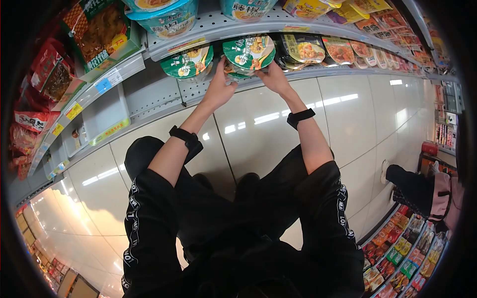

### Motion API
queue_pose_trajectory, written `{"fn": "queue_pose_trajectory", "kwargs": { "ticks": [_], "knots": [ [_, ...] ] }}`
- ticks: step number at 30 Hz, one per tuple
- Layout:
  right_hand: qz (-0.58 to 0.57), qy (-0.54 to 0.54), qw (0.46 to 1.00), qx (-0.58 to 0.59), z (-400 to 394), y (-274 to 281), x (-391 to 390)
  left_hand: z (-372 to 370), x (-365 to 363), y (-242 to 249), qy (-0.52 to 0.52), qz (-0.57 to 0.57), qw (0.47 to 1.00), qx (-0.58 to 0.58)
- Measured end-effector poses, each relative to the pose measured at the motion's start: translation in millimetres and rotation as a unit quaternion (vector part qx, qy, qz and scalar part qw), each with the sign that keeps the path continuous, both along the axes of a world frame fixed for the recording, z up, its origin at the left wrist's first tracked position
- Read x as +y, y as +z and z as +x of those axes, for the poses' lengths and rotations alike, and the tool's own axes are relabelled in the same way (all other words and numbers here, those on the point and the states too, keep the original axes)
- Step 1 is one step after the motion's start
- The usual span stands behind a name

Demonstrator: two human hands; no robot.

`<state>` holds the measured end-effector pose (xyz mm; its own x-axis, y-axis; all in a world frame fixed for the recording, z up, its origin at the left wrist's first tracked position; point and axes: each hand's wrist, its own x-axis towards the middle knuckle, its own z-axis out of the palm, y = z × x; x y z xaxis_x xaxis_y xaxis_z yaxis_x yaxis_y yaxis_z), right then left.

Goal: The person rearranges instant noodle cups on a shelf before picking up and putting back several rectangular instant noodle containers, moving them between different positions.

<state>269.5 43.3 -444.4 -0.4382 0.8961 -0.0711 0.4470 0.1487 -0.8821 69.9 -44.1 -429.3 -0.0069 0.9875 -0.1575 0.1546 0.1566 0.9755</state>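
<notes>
Between my two hands is a green-lidded instant noodle bowl (249, 51) at the front of the bottom shelf. My left hand (219, 85) grips its left side, and my right hand (275, 78) grips its right side. Part of another green lid shows just beneath it. To the left stands a second green-lidded bowl (187, 61), close to my left hand but apart from it. Black-lidded food packs (301, 48) sit on the right, near my right hand. The undersides of the bowls and some fingertips are hidden.
Overhead runs a shelf edge (218, 37) carrying blue noodle tubs (164, 19). A white tray (107, 111) lies on the lower left shelf. Tiled floor (268, 111) spreads below. Another person in dark trousers (412, 186) is at the right, beside racks of packets (402, 248).
</notes>
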Motion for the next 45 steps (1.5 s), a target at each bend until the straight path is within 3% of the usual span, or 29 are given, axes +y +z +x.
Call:
{"fn": "queue_pose_trajectory", "kwargs": {
  "ticks": [12, 25, 27, 31, 33, 36, 40, 42, 45],
  "knots": [
    [-0.009, -0.023, 1.0, -0.017, 5.5, -0.4, 1.2, 1.0, -1.9, 8.2, -0.017, -0.02, 1.0, 0.002],
    [0.057, -0.049, 0.997, -0.014, 4.3, -16.6, 6.6, 2.0, 2.0, 5.7, -0.001, -0.03, 0.999, 0.029],
    [0.067, -0.053, 0.996, -0.022, 5.1, -23.3, 10.5, 2.9, 0.4, 3.1, 0.004, 0.008, 1.0, 0.019],
    [0.031, -0.077, 0.996, -0.018, 1.3, -17.7, 8.1, 2.2, 0.0, 5.4, 0.002, -0.018, 1.0, 0.017],
    [0.028, -0.091, 0.995, -0.016, -0.9, -11.7, 3.2, 2.5, 1.0, 1.7, 0.045, 0.025, 0.998, 0.031],
    [0.052, -0.078, 0.991, -0.097, -2.5, -9.1, -0.6, 2.3, 2.1, 8.8, 0.026, -0.028, 0.999, -0.002],
    [0.011, -0.075, 0.997, -0.008, 2.0, -12.2, -2.0, 3.1, 3.2, 5.5, 0.025, -0.016, 0.998, -0.053],
    [0.017, -0.076, 0.997, 0.015, 8.3, -18.4, 0.3, 5.0, 1.5, 11.9, 0.015, -0.064, 0.996, -0.06],
    [0.034, -0.068, 0.995, -0.066, 10.6, -14.9, 3.5, 8.6, 0.6, 3.5, 0.014, -0.018, 0.998, -0.056]
  ]
}}
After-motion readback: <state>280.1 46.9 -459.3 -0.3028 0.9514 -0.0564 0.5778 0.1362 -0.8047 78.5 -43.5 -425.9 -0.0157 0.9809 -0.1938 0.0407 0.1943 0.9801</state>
